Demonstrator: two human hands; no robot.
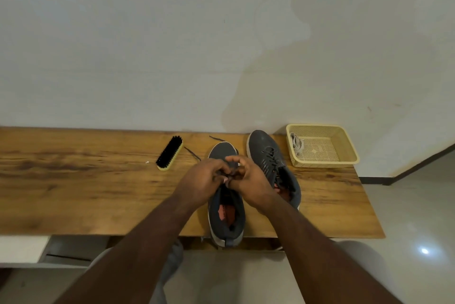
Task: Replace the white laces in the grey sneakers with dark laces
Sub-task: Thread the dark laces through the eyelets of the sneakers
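Both hands are closed in a grip over the lacing area of the nearer grey sneaker (226, 207). The left hand (202, 181) and the right hand (248, 180) are pressed together at the fingertips, with the fingers curled around a dark lace (193, 153). Exactly which strand is pinched by which hand cannot be told, since the fingers overlap. One loose end of that lace is trailed out to the left across the wood, toward a shoe brush (170, 153); another short end is seen beyond the toe.

The nearer sneaker is laid lengthwise, toe toward the wall (147, 45), and its heel is hung slightly over the near edge of the tabletop (73, 193). A second grey sneaker (272, 165) is set just beside it on the right, angled, with dark lacing already threaded through its eyelets. To the right of that shoe, close to the far right corner of the tabletop, a pale yellow mesh basket (344, 146) is placed, and white laces (296, 145) are bundled in its left end.

The brush is laid bristles up, near the far edge and left of the shoes. Wide bare wood is left to the left of the brush and the forearms. The far edge of the tabletop is met by the wall. On the right, the tabletop ends just past the basket, and pale floor (406, 217) is seen beyond it.
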